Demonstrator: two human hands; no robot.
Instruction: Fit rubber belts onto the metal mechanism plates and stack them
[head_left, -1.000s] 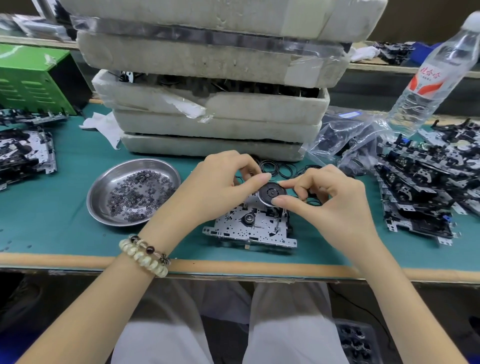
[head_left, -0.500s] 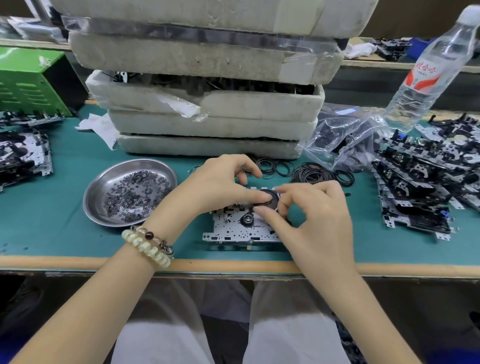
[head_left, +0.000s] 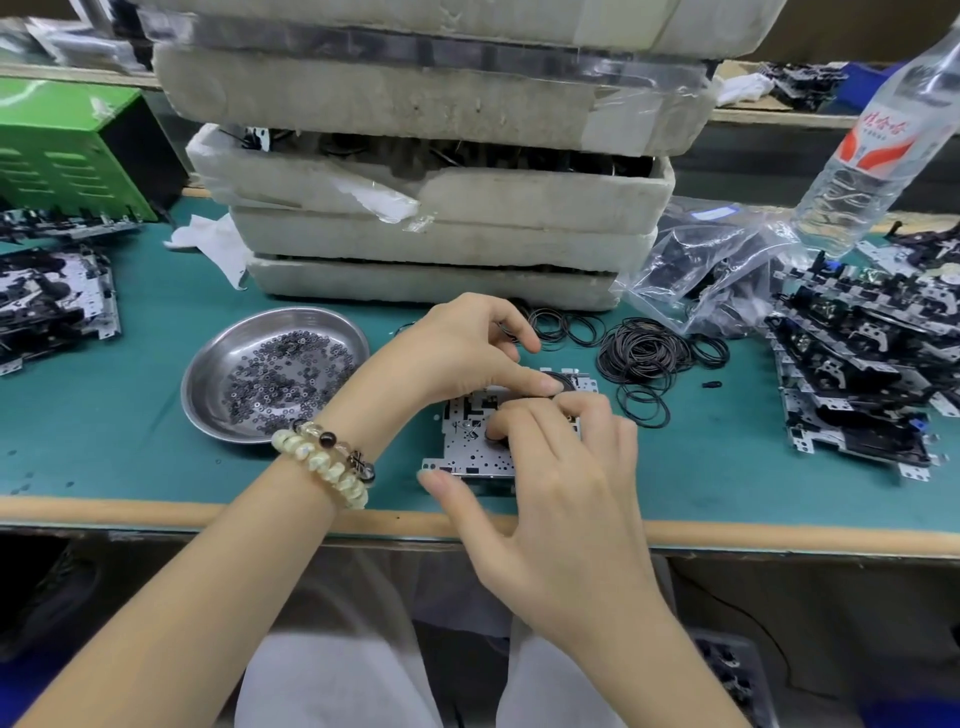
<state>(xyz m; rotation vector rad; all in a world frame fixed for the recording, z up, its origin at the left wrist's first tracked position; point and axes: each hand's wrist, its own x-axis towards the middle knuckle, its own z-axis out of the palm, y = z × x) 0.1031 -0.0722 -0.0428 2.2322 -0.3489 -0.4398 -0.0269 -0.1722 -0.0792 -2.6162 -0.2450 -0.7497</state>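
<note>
Even, diffuse light from above; soft shadows under the left hand (head_left: 457, 348) and right hand (head_left: 561, 499). Dull glare on the steel dish (head_left: 208, 384) left of the left hand. Wide-angle distortion tilts the bottle (head_left: 872, 156) far right; margins soft.

A steel dish (head_left: 208, 387) of washers (head_left: 280, 374) lies near stacked foam trays (head_left: 447, 239).
</note>
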